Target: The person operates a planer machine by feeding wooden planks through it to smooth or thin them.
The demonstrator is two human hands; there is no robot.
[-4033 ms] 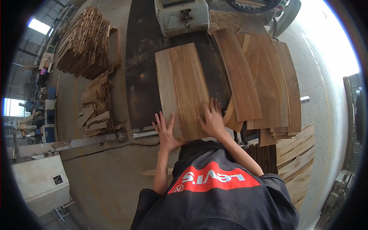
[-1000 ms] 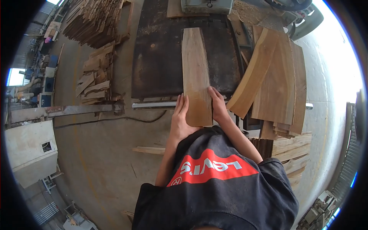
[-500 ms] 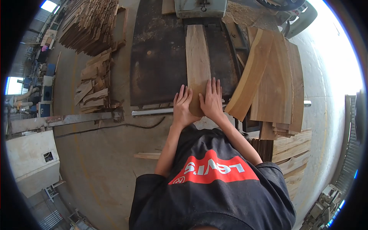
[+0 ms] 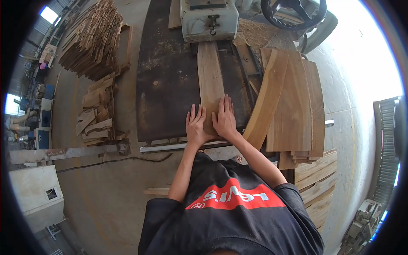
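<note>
Both hands lie palm down with fingers stretched out and nothing clenched: the left hand [image 4: 197,128] along the left edge of the board's near end, the right hand [image 4: 225,120] along its right edge. The narrow board [image 4: 211,78] runs straight ahead from between them over the dark table [image 4: 165,93], probably flanked this way so that it stays in line with the machine housing [image 4: 209,23] beyond the fingertips. Just right of the right hand, a curved board [image 4: 270,93] rests on stacked boards [image 4: 301,102], perhaps kept there for easy reach. Compared with half a second ago, the hands are farther in over the table, and the board's far end, then short of the housing, reaches its lower edge; whether it passes underneath, I cannot tell.
</note>
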